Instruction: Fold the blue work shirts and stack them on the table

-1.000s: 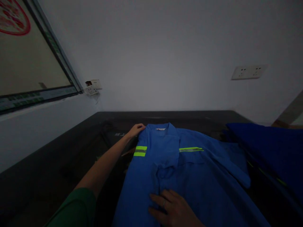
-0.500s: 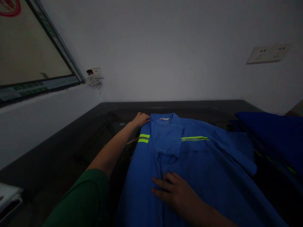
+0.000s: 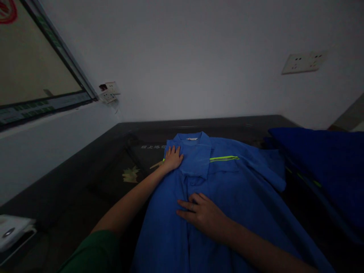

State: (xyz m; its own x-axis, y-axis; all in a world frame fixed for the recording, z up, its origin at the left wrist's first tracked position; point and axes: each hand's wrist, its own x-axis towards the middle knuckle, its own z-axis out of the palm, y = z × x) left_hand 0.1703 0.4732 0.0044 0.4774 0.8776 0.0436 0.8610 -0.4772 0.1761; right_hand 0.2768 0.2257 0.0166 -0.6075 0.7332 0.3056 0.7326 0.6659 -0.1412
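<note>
A blue work shirt with yellow-green reflective stripes lies flat on a dark table, collar toward the wall. My left hand rests flat on the shirt's left shoulder, fingers spread, covering the left stripe. My right hand lies flat on the chest of the shirt with its fingers apart and a ring on one finger. Neither hand grips the cloth.
A pile of darker blue garments lies on the table at the right. Wall sockets sit on the white wall, and more sockets are in the left corner beside a window frame. A white object sits at the lower left.
My left hand has slid from the shirt's far left shoulder edge down onto the shoulder, over the left stripe. My right hand has moved up the chest a little.
</note>
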